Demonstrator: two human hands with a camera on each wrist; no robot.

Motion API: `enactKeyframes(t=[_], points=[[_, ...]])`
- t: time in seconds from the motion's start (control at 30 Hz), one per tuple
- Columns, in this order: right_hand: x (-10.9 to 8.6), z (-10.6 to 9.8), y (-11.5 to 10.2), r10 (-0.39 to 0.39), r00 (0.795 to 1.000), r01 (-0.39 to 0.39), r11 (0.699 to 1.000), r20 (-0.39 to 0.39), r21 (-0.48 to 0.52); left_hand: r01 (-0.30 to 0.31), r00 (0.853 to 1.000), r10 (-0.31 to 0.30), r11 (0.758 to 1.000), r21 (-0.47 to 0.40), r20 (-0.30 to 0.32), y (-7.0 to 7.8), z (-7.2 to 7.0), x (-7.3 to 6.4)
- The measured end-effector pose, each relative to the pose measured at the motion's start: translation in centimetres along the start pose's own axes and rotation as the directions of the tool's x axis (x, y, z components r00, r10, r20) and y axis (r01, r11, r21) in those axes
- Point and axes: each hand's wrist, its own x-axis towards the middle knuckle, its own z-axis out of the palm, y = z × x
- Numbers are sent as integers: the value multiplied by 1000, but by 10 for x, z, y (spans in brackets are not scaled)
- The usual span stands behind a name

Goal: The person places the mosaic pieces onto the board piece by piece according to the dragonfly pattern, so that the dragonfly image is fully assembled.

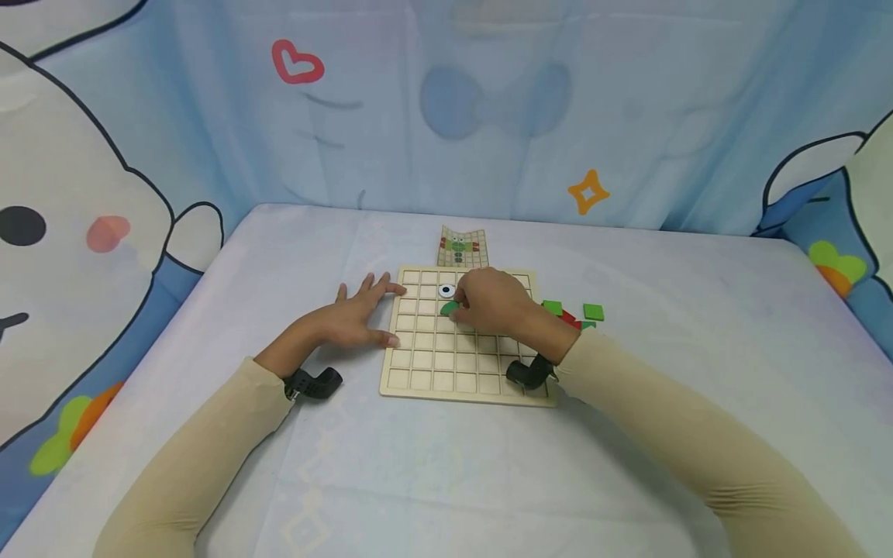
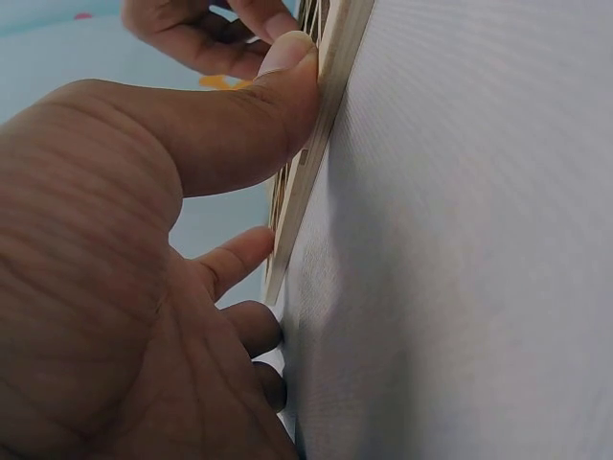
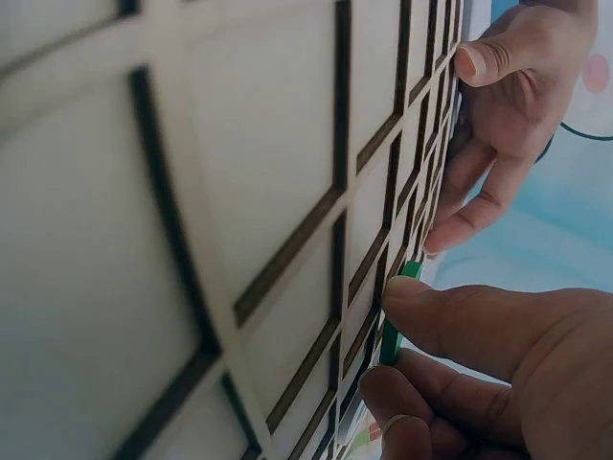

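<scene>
A wooden grid board (image 1: 422,360) lies flat on the table. My left hand (image 1: 352,316) rests at its left edge with fingers spread, thumb and a fingertip touching the rim. Over the upper middle of the board, my right hand (image 1: 497,301) pinches a green tile (image 1: 449,308) with a curved edge between thumb and fingers. In the right wrist view the green tile (image 3: 392,331) is seen edge-on against the grid. A white tile with an eye (image 1: 446,291) sits in a cell just above it.
Behind the board stands a small pattern card (image 1: 463,248) with a coloured figure. Right of the board lie a loose green square (image 1: 594,311), another green tile (image 1: 552,308) and red pieces (image 1: 570,319), partly behind the right wrist. A printed curtain (image 1: 391,116) hangs behind the table.
</scene>
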Motion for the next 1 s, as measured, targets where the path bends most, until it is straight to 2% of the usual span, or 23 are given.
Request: enactKeyframes(t=[0.4, 0.63, 1.0], points=[[5, -2, -6, -3, 1000, 3, 1000, 5, -27, 6, 1000, -6, 1000, 10, 4, 0, -1, 1], [8, -3, -9, 22, 1000, -21, 999, 21, -42, 3, 1000, -3, 1000, 4, 1, 0, -1, 1], [9, -4, -9, 17, 1000, -17, 999, 12, -28, 12, 1000, -12, 1000, 7, 2, 0, -1, 2]])
